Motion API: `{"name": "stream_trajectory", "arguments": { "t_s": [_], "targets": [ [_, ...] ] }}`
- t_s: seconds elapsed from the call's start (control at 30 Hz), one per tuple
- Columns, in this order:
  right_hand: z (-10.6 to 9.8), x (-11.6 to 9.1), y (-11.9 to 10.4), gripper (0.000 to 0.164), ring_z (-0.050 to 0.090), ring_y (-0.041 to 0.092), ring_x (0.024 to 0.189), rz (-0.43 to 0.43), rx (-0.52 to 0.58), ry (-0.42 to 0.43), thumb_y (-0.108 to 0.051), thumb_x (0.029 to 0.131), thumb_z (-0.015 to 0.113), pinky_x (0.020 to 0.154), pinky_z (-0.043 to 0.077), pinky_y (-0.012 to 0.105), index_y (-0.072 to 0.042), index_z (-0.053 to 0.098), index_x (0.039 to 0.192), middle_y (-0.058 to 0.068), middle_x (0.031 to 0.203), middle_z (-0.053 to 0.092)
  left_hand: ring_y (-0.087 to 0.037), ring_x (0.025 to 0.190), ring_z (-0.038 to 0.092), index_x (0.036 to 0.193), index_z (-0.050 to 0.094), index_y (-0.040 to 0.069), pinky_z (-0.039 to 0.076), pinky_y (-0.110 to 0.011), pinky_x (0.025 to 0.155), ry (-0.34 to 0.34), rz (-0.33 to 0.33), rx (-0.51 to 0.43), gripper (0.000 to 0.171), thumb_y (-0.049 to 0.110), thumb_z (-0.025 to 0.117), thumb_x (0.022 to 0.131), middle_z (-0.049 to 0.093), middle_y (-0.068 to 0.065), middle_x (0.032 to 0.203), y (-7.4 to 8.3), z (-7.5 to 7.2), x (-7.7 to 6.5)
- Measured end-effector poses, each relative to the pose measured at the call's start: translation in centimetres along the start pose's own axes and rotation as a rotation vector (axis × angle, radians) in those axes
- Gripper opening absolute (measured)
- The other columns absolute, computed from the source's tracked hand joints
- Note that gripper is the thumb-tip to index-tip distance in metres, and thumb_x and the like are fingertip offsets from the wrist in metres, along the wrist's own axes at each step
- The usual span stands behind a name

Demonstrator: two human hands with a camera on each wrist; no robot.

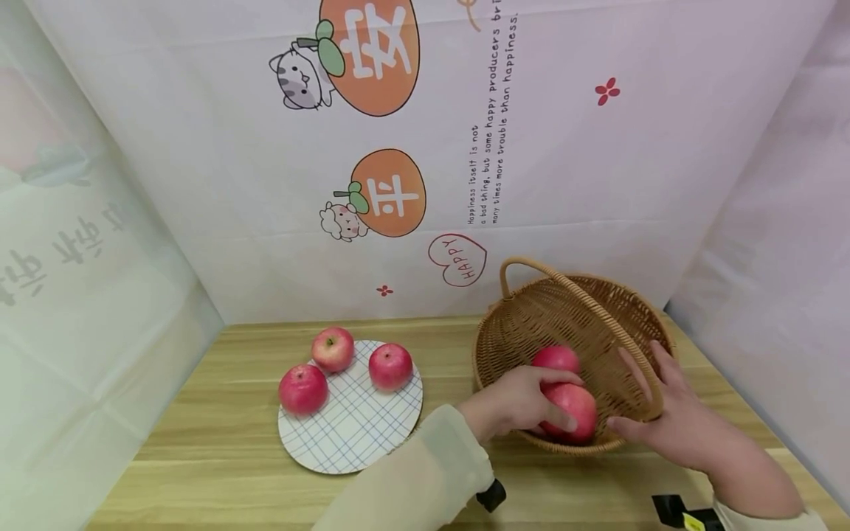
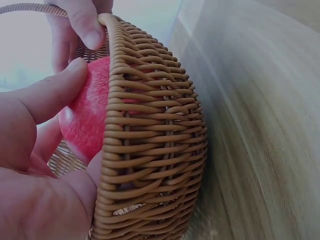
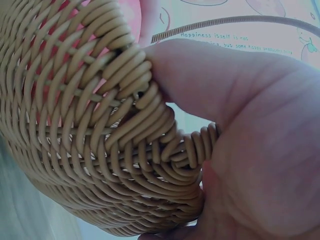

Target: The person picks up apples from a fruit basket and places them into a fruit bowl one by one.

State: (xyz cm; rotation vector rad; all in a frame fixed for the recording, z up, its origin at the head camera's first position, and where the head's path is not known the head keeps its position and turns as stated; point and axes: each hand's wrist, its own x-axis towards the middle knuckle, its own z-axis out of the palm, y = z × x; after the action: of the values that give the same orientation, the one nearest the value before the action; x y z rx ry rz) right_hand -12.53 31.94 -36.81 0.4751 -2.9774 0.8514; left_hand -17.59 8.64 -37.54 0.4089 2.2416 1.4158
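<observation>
A brown wicker basket [image 1: 531, 317] with an arched handle [image 1: 600, 313] leans on its side, its mouth toward me. My left hand [image 1: 521, 398] reaches in over the near rim and grips a red apple [image 1: 579, 410], its thumb across the front in the left wrist view. Behind that apple lies another red apple [image 1: 556, 358]. My right hand [image 1: 693, 424] holds the basket's right rim near the foot of the handle, thumb at the near edge and fingers spread over the far side. Woven cane [image 3: 85, 100] fills much of the right wrist view.
Left of the basket, a round white plate [image 1: 352, 435] with a blue grid lies on the wooden table [image 1: 219, 413]. Three apples [image 1: 390, 367] are on it, two of them at its left edge. A printed white cloth wall [image 1: 564, 177] stands behind the table.
</observation>
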Motion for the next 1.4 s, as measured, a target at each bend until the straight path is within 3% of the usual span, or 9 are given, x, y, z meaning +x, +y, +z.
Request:
{"name": "stream_trajectory", "arguments": {
  "t_s": [0.17,0.37,0.9,1.4],
  "targets": [
    [0.0,0.0,-0.1,0.111,-0.02,0.06,0.136,0.005,0.005,-0.007,-0.032,0.086,0.079,0.088,0.016,0.087,-0.008,-0.001,0.16,0.037,0.151,-0.026,-0.016,0.08,0.062,0.113,0.072,0.037,0.058,-0.032,0.06,-0.014,-0.008,-0.111,0.055,0.001,0.087,0.074,0.055,0.007,0.119,-0.1,-0.8,-0.4],
    [-0.1,0.0,-0.3,0.11,-0.019,0.06,0.136,0.02,-0.009,-0.017,-0.032,0.087,0.078,0.086,0.02,0.087,-0.007,-0.001,0.16,0.037,0.152,-0.026,-0.022,0.078,0.066,0.112,0.074,0.032,0.06,-0.04,0.061,-0.04,0.017,-0.281,0.053,-0.008,0.081,0.077,0.059,0.004,0.111,0.1,-1.8,-0.9],
    [0.0,-0.1,-0.1,0.112,-0.02,0.06,0.136,0.021,0.01,-0.008,-0.032,0.087,0.079,0.087,0.018,0.087,-0.011,-0.003,0.16,0.036,0.152,-0.027,-0.026,0.084,0.066,0.117,0.073,0.027,0.061,-0.047,0.064,-0.028,0.05,-0.396,0.055,-0.012,0.078,0.078,0.058,-0.003,0.113,-1.2,-3.1,-1.3],
    [0.1,0.0,0.0,0.111,-0.021,0.061,0.135,0.01,0.023,-0.013,-0.031,0.087,0.078,0.087,0.015,0.088,-0.008,-0.002,0.16,0.036,0.151,-0.028,-0.031,0.084,0.068,0.125,0.068,0.02,0.06,-0.051,0.072,-0.03,0.079,-0.524,0.057,-0.015,0.073,0.081,0.056,-0.011,0.119,-1.0,-6.0,-3.7]
  ]
}}
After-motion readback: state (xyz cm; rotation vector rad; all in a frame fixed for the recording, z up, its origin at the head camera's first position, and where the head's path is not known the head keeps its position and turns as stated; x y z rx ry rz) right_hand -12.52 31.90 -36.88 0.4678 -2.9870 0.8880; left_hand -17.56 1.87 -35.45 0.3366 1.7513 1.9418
